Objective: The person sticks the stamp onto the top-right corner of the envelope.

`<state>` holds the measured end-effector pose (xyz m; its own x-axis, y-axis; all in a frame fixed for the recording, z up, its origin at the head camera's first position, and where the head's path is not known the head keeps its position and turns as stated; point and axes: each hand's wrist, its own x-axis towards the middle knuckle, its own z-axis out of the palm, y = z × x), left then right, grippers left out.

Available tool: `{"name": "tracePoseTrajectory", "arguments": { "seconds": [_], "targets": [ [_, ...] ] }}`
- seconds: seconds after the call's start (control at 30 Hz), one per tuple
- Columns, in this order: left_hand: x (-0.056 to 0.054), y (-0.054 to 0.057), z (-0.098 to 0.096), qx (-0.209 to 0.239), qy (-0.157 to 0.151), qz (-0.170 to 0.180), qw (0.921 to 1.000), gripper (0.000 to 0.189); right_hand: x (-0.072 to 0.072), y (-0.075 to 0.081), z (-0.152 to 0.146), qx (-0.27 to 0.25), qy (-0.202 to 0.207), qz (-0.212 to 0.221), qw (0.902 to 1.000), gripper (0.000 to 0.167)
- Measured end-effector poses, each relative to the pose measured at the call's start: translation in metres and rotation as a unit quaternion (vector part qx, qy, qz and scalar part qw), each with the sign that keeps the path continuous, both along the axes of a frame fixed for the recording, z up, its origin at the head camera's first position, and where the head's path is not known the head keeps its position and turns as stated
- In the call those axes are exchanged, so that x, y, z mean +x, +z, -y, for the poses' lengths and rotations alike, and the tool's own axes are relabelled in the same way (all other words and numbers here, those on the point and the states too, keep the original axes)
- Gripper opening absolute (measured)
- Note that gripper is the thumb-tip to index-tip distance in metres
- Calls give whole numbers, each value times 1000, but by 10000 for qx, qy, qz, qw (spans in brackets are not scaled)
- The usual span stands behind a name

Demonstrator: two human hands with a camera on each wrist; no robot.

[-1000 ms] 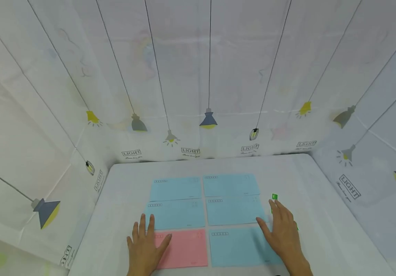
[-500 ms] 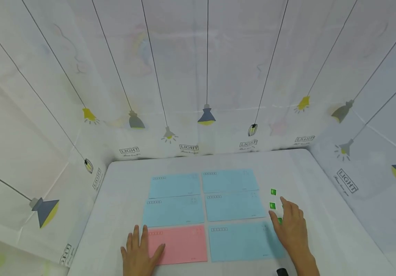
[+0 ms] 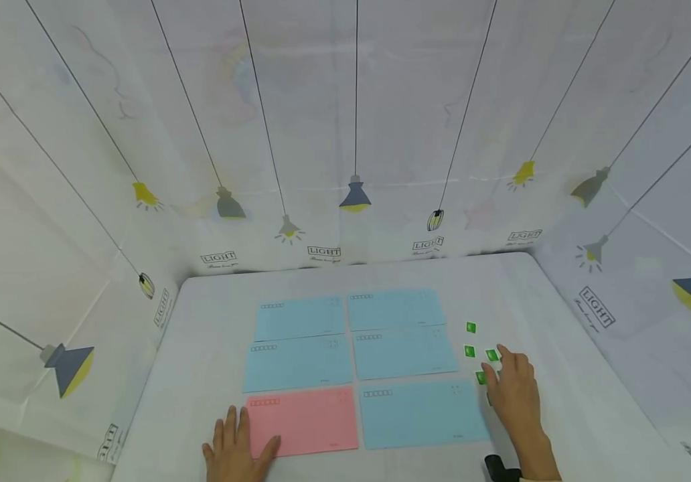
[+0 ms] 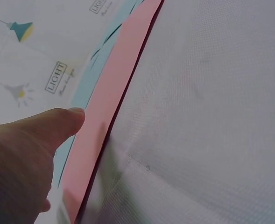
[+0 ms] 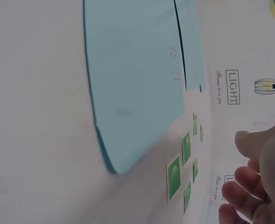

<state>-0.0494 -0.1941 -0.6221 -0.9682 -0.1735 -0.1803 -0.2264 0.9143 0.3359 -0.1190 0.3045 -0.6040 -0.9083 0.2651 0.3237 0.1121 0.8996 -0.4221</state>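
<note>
My left hand point(image 3: 234, 450) lies with spread fingers at the left end of a pink envelope point(image 3: 306, 422), its thumb over the lower edge. In the left wrist view that thumb point(image 4: 65, 123) overlaps the pink envelope point(image 4: 111, 88). To the right, my right hand point(image 3: 515, 393) hovers with loosely bent fingers beside several small green stamps point(image 3: 471, 327), partly covering some. The right wrist view shows its thumb and fingers apart, with nothing between them, and a green stamp point(image 5: 173, 178) near a blue envelope point(image 5: 132, 84).
Several blue envelopes, such as the front right one point(image 3: 420, 416), form two columns with the pink one on the white table point(image 3: 213, 308). A black object point(image 3: 501, 468) is at my right wrist. Lamp-printed white sheeting point(image 3: 321, 134) encloses the back and sides.
My right hand has moved rightward off the blue envelopes, uncovering green stamps. My left hand has slid left and toward me, showing more of the pink envelope. The head view has shifted slightly.
</note>
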Motion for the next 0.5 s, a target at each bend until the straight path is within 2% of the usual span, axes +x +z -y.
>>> {"name": "tracePoseTrajectory", "arguments": {
  "seconds": [0.2, 0.37, 0.5],
  "targets": [
    [1, 0, -1, 40, 22, 46, 10000, 108, 1, -8, -1, -467, -251, 608, 9967, 47],
    [2, -4, -2, -87, -29, -46, 9999, 103, 2, -14, -3, -694, -408, 851, 9931, 36],
    [5, -10, 0, -218, -84, -142, 9996, 95, 5, -17, -5, -750, -557, 1251, 9877, 38]
  ]
}}
